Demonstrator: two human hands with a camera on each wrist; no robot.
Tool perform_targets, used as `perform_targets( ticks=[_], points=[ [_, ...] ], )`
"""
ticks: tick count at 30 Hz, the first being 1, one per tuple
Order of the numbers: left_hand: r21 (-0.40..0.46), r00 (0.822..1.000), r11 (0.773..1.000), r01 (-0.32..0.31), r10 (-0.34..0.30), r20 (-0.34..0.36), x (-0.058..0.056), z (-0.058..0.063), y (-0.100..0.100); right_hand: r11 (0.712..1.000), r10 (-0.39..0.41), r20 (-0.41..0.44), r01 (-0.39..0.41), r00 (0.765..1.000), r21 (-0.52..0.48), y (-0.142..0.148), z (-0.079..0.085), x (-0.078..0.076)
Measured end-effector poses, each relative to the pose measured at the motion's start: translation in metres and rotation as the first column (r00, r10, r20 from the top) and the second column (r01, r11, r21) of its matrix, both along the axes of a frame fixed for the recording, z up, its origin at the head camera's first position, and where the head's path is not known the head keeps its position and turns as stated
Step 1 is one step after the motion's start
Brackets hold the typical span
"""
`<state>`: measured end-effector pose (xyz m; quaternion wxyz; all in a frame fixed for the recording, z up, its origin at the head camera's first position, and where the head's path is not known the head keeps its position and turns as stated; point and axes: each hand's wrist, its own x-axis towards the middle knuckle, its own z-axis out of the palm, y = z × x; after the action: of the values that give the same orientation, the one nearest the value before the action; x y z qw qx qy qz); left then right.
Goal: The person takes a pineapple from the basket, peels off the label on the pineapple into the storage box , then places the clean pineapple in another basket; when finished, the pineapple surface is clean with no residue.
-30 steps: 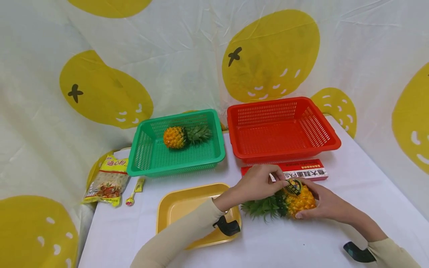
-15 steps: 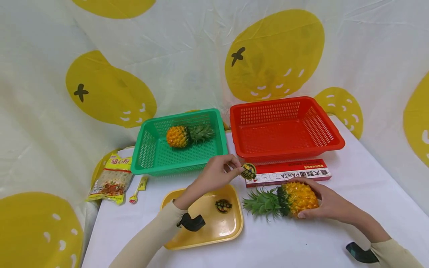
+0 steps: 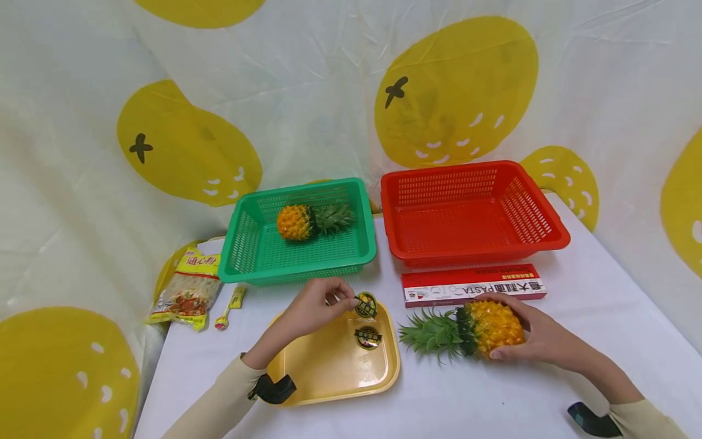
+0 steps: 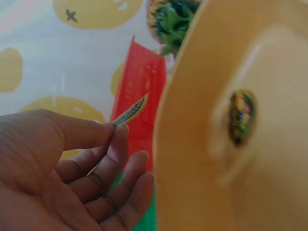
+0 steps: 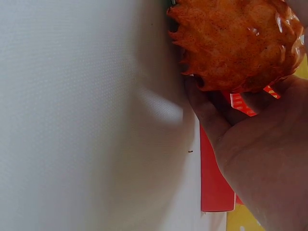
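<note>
Between thumb and forefinger, my left hand (image 3: 315,310) pinches the edge of a round black-and-gold sticker (image 3: 366,305), raised over the far right part of a yellow tray (image 3: 323,372). The left wrist view shows this sticker (image 4: 133,111) nearly edge-on, apart from the tray. A second, similar sticker (image 3: 368,337) lies on the tray. To the right, my right hand (image 3: 543,335) grips the orange body of a small pineapple (image 3: 496,329) lying on its side, its green leaves pointing left. In the right wrist view the thumb and fingers curve round the pineapple (image 5: 240,43).
Behind the tray stands a green basket (image 3: 296,265) with another pineapple (image 3: 296,222) in it. A red basket (image 3: 477,247) is at the back right, with a pasta box (image 3: 474,285) before it. A noodle bag (image 3: 189,286) and a lollipop (image 3: 223,318) lie at the left.
My left hand has carried the sticker from against the pineapple leftward to above the tray. My right hand keeps its hold on the pineapple, which stays in place.
</note>
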<state>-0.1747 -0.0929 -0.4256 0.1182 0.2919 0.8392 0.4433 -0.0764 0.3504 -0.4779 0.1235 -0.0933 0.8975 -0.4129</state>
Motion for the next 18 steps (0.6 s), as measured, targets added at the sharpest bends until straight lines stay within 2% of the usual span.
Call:
perform_targets(
  ticks=[8,13,18],
  points=[
    [-0.062,0.999,0.998,0.026,-0.024,0.024,0.009,-0.015,-0.021,1.000,-0.002,-0.012,0.002,1.000,-0.010,0.002,-0.001,0.000],
    [-0.126,0.998,0.991,0.051,-0.047,0.041,0.012,-0.023,-0.028,1.000,0.001,-0.018,-0.001,1.000,-0.004,0.002,-0.001,0.000],
    [-0.185,0.993,0.978,0.098,-0.083,0.086,0.014,-0.029,-0.030,1.000,-0.002,-0.009,0.002,1.000,-0.010,0.002,-0.002,0.000]
  ],
)
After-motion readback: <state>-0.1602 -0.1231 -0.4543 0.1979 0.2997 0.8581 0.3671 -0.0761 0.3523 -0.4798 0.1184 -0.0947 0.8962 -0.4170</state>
